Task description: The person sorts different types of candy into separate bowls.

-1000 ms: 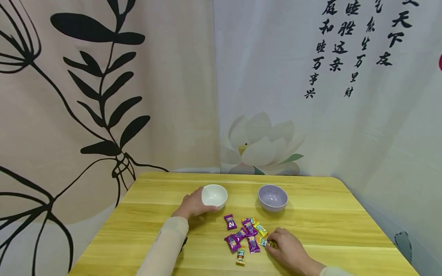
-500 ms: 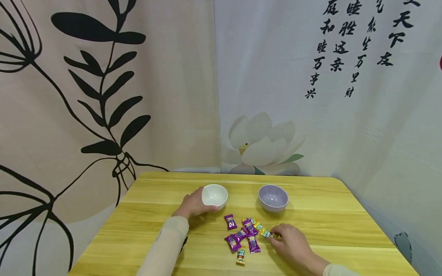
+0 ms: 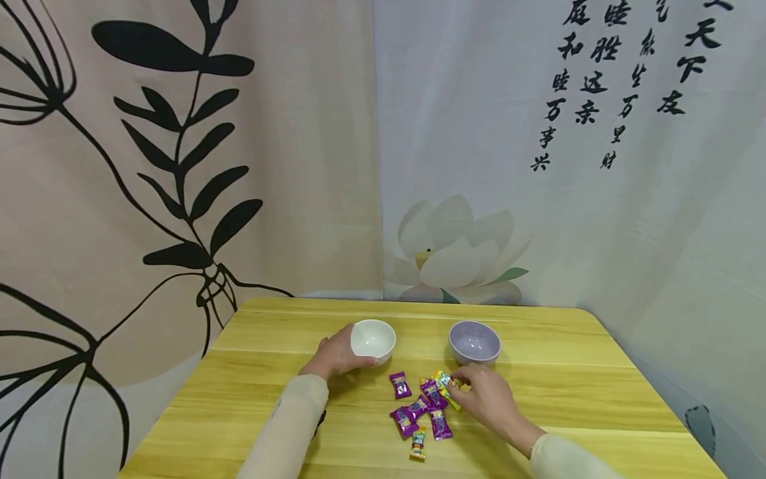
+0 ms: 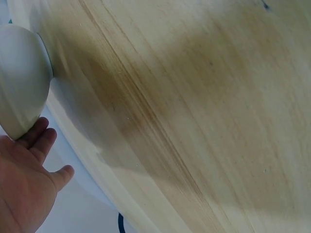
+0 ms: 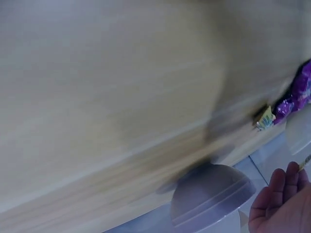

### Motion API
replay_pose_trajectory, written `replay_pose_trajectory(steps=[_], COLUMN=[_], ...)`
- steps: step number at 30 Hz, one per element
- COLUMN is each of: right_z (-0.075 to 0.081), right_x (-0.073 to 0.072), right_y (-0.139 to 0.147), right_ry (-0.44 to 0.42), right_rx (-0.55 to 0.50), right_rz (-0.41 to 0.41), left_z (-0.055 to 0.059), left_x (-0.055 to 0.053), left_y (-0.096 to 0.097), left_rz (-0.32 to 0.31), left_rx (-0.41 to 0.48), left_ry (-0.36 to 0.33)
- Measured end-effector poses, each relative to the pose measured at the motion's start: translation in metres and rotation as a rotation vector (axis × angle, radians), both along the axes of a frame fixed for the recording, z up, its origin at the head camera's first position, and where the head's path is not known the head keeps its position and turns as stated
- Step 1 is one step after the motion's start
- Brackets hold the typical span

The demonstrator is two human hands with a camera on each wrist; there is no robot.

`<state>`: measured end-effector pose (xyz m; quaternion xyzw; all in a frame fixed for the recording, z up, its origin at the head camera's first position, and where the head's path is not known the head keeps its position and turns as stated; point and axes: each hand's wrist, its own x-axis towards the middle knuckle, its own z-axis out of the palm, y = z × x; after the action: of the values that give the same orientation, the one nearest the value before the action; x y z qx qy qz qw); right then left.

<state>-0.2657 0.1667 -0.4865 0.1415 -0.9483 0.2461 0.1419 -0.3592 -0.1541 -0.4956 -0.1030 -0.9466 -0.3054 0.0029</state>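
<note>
At the left, my left hand (image 3: 340, 352) holds the side of a white bowl (image 3: 374, 340), thumb toward the front. The left wrist view shows fingertips (image 4: 36, 131) against that bowl's outer wall. My right hand (image 3: 486, 394) pinches a yellow-wrapped candy (image 3: 443, 379) over the candy pile. A bit of its yellow wrapper (image 5: 304, 162) shows at the fingertips in the right wrist view. Under and beside the hand lie several purple-wrapped candies (image 3: 439, 424). Another yellow candy (image 3: 417, 444) lies at the near end of the pile.
A lavender bowl (image 3: 475, 342) stands just beyond my right hand. Both bowls are on a yellow wood-grain table (image 3: 598, 399). Behind the table hangs a printed cloth (image 3: 311, 166) with plants and writing.
My right hand has moved away from me and slightly left, carrying the yellow candy from the pile's right side to near the lavender bowl. My left hand stays on the white bowl.
</note>
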Motion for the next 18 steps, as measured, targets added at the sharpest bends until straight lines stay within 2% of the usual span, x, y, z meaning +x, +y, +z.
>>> replay_pose_trajectory(steps=[6,18], right_z=[0.002,0.006], right_x=[-0.014,-0.045], right_y=[-0.016,-0.045], right_ry=[0.037,0.045], right_rx=[-0.022,-0.059], right_rz=[0.004,0.006], left_z=[-0.001,-0.002], left_x=[0.0,0.0], left_y=[-0.001,-0.002], left_rz=[-0.005,0.004], left_rx=[0.002,0.016], left_ry=[0.005,0.006])
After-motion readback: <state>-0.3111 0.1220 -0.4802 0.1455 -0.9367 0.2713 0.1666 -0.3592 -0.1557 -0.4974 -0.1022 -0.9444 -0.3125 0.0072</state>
